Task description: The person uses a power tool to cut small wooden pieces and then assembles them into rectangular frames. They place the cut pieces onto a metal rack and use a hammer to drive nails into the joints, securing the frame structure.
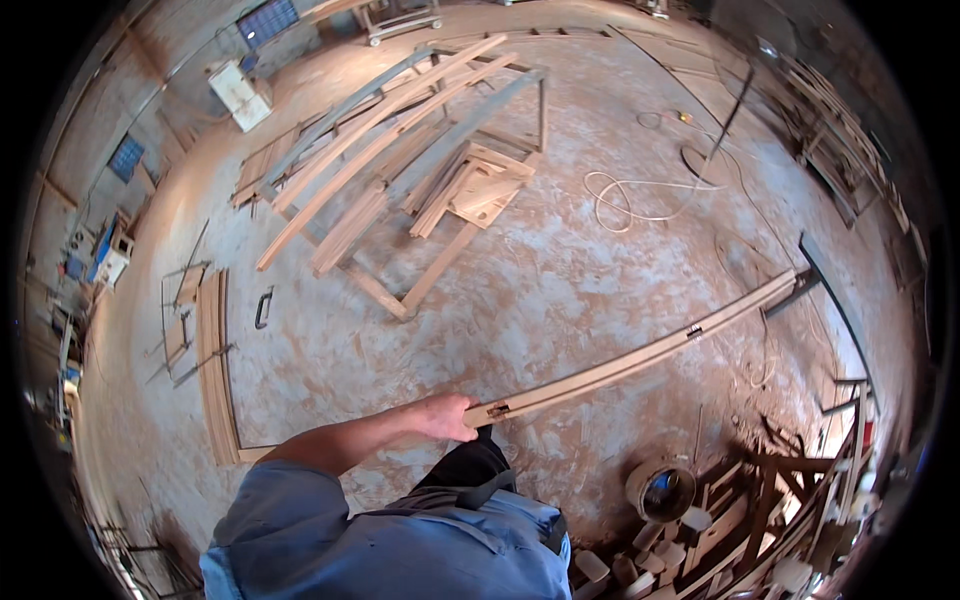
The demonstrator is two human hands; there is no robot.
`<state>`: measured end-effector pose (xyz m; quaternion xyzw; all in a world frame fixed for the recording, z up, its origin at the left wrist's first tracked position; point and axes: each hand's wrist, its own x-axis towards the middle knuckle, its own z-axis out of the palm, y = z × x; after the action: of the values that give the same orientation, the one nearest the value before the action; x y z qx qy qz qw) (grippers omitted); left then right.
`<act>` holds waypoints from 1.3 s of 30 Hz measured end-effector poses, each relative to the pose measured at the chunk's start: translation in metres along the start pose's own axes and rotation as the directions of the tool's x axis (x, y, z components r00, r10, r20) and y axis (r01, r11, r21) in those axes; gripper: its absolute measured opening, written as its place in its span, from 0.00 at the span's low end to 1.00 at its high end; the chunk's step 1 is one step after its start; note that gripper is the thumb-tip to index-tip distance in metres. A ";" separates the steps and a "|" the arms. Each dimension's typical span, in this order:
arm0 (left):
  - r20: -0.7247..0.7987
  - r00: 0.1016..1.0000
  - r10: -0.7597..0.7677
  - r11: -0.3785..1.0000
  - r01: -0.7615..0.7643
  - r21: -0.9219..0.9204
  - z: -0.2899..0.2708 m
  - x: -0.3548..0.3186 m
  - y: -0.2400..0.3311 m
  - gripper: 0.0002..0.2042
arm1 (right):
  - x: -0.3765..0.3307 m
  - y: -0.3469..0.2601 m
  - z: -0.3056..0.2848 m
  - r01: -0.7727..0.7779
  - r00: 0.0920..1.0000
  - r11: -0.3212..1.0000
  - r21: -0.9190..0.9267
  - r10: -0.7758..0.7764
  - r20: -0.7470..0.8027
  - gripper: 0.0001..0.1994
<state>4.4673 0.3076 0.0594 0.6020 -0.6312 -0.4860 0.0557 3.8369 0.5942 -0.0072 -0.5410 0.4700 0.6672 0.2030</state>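
Note:
My left hand is closed around the near end of a long wooden beam. The beam runs away to the right, with a groove along its length and dark cut-outs or fittings at two spots, too small to tell which. Its far end lies at a dark metal stand. My left arm reaches across in front of my body, sleeve pushed up to the elbow. My right hand does not show anywhere.
A metal frame ahead carries long wooden strips. Left of me, boards lie near a clamp. A bucket stands beside scrap wood at lower right. A pale cable loops over the floor.

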 end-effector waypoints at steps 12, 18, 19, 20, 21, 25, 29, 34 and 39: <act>-0.682 0.696 -0.226 0.948 0.319 0.011 -0.238 0.012 -0.145 0.18 | 0.060 -0.057 -0.343 0.488 0.872 -0.605 0.629 0.305 -0.383 0.21; -0.741 0.606 -0.291 0.913 0.408 -0.025 -0.332 0.064 -0.190 0.16 | 0.099 -0.055 -0.466 0.284 0.957 -0.756 0.589 0.190 -0.218 0.17; -0.763 0.570 -0.304 0.917 0.391 -0.074 -0.345 0.071 -0.197 0.15 | 0.108 -0.054 -0.490 0.267 0.962 -0.747 0.609 0.171 -0.212 0.18; -0.768 0.558 -0.314 0.913 0.400 -0.083 -0.362 0.081 -0.199 0.15 | 0.118 -0.053 -0.516 0.252 0.966 -0.741 0.622 0.155 -0.206 0.19; -0.771 0.548 -0.323 0.909 0.407 -0.092 -0.379 0.092 -0.199 0.15 | 0.128 -0.052 -0.541 0.231 0.973 -0.708 0.667 0.165 -0.162 0.20; -0.768 0.534 -0.352 0.922 0.341 -0.186 -0.438 0.132 -0.241 0.15 | 0.125 -0.044 -0.667 0.240 0.969 -0.635 0.734 0.108 -0.223 0.21; -0.698 0.582 -0.416 0.907 0.207 -0.367 -0.487 0.178 -0.252 0.16 | 0.114 -0.014 -0.778 0.364 0.919 -0.603 0.710 0.109 -0.379 0.20; -0.720 0.602 -0.345 0.938 0.193 -0.289 -0.518 0.236 -0.321 0.17 | 0.073 0.028 -0.875 0.450 0.884 -0.547 0.706 0.159 -0.440 0.19; -0.616 0.671 -0.413 0.897 0.185 -0.401 -0.543 0.276 -0.367 0.18 | 0.066 0.025 -0.901 0.391 0.917 -0.547 0.741 0.166 -0.362 0.15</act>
<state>5.0079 -0.1413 -0.0493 0.8183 -0.3734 -0.3217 0.2959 4.2739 -0.1964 -0.0329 -0.2316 0.7560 -0.2218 0.5706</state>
